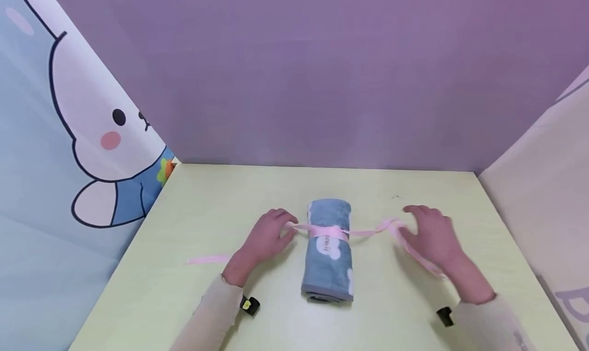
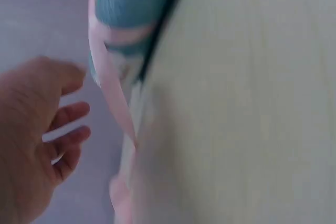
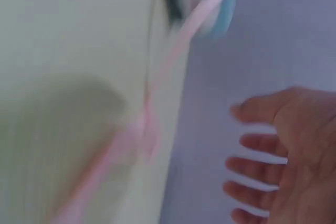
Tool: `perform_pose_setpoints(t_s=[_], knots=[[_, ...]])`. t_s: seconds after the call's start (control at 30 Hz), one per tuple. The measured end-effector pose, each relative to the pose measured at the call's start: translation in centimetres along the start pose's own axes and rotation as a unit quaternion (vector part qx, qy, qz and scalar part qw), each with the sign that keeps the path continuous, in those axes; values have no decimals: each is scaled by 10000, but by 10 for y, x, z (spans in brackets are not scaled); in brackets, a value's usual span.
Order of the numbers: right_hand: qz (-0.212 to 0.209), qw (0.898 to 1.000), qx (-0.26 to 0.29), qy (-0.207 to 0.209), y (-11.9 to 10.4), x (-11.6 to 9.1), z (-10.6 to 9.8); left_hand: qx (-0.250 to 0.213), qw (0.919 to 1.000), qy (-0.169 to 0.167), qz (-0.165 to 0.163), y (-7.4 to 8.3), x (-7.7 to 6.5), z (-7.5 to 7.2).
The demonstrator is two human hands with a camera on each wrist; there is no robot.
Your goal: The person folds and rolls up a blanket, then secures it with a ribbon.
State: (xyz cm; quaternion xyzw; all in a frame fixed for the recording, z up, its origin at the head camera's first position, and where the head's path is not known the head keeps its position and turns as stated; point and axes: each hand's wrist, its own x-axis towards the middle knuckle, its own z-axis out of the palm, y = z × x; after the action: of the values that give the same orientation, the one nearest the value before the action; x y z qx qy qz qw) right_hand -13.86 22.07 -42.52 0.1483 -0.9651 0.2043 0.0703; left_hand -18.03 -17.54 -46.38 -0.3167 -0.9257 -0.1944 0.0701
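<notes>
Left hand (image 1: 268,236), right hand (image 1: 431,238) released; blue roll (image 1: 325,277), belted by pink ribbon (image 1: 327,232), between them, nearer left.

- Reaching forward with left hand (image 1: 264,234), with fingers (image 2: 72,116) softly bent and thumb (image 2: 68,76) apart from them
- Extending right hand (image 1: 433,236) well apart from left, with fingers slightly spread

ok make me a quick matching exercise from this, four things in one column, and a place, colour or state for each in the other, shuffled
Things
1. towel
2. ribbon
3. tabletop
4. cartoon rabbit

Matches
A. pale yellow all over
B. printed at the left of the head view
C. rolled up, blue-grey with white shapes
D. pink, wrapped around another listed thing

Right pairs: 1-C, 2-D, 3-A, 4-B
</notes>
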Motion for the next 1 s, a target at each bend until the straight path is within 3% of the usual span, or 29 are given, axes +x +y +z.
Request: perform_pose_setpoints(t_s=[0.07,0.17,0.3,0.53,0.67,0.77,0.9,1.0], knots=[[-371,9986,376,-93,-28,-4,10,-381,9989,-134,222,16,1,-1],[-760,9907,852,-746,-65,-8,26,-885,9934,-555,475,36,4,3],[-704,9852,951,-1242,-87,-7,49,-854,9909,-967,379,48,9,13],[-458,9852,1188,-1147,-74,24,73,-343,9953,-880,229,31,31,20],[-284,9739,1900,-1207,-62,45,75,-57,9955,-931,188,24,48,22],[-128,9638,2394,-1165,-60,52,74,-102,9947,-1020,123,23,55,22],[82,9649,2520,-730,-60,56,74,-380,9935,-1073,100,23,58,19],[212,9721,2325,-207,-62,63,73,-473,9952,-832,211,23,65,16]])
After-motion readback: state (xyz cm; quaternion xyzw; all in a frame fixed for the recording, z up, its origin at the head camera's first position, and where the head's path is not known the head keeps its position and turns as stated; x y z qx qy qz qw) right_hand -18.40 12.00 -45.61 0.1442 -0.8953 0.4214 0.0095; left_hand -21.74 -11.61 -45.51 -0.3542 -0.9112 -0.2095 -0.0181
